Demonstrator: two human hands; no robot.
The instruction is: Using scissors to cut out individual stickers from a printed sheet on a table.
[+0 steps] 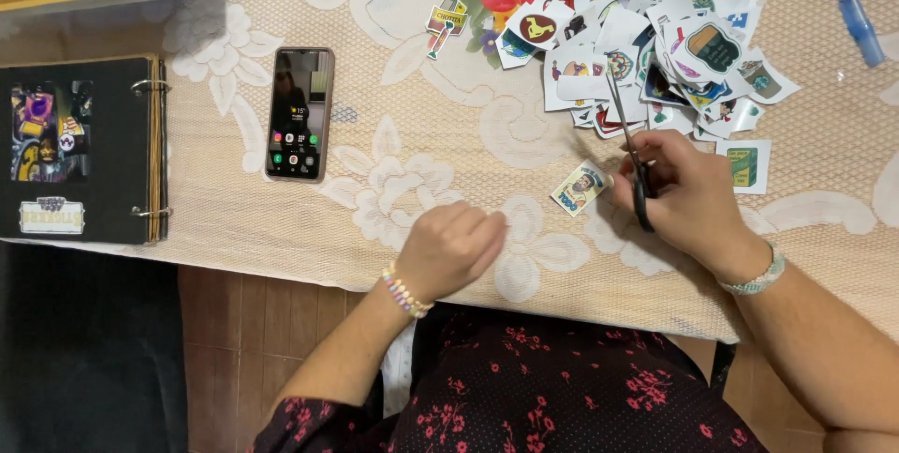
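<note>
right hand (688, 195): at about 3 o'clock in the view, fingers through the black handles of a pair of scissors (629, 139), holding them; the blades point up toward 12 o'clock and look shut or nearly so.
left hand (451, 249): just below centre, at about 6 o'clock, curled into a loose fist on the cloth; i cannot tell whether it holds anything.
cut-out sticker (580, 187): small rectangular picture lying flat on the cloth, just beside the right hand at its 9 o'clock, apart from the left hand.
how the cut-out handles: probably very light, thin and floppy paper, easy to crease or tear; best pinched by an edge or corner, or slid to lift it.
sticker pile (655, 31): loose heap of colourful cut-outs at 1 o'clock, under the scissor tips.
phone (300, 114): lit screen, at 10 o'clock.
scrapbook (80, 148): black ring-bound album, at 9 o'clock.
blue pen (850, 5): far 2 o'clock corner.
tablecloth (393, 163): cream lace, covering the table.
</note>
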